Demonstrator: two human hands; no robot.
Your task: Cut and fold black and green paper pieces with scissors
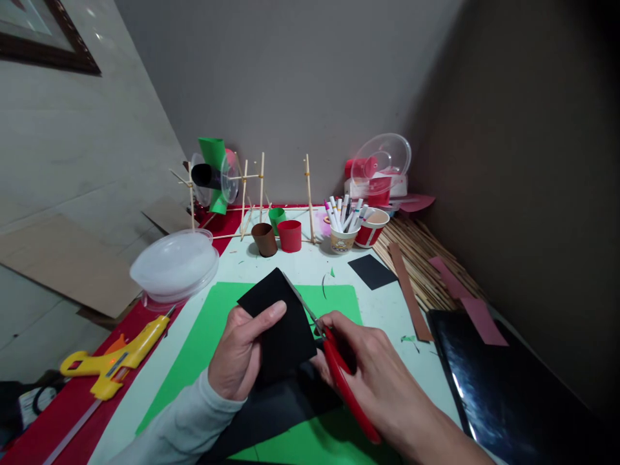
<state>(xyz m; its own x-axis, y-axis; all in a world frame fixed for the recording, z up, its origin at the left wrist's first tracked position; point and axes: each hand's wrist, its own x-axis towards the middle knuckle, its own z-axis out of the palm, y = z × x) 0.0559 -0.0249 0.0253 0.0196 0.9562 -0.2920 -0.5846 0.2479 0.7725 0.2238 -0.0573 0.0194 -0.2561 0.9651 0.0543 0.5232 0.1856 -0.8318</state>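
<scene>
My left hand (245, 349) pinches a piece of black paper (285, 323), its thumb lying on top. Red-handled scissors (341, 381) are gripped in my right hand (371, 358), and their blades run along the right edge of that piece. Beneath both hands a larger black sheet (276, 413) rests on a green sheet (194, 361). Off to the right of the scissors lies a separate black paper rectangle (372, 271). Small green scraps (332, 272) are scattered on the white surface. Part of my right fingers is hidden behind the scissor handles.
A yellow glue gun (121, 361) and stacked plastic lids (175, 265) sit at left. Brown (264, 240), red (289, 236) and green (277, 219) paper rolls stand ahead. Beyond are a marker cup (343, 240) and a stick frame (245, 200). Wooden sticks (416, 258) and a glossy black object (504, 381) lie right.
</scene>
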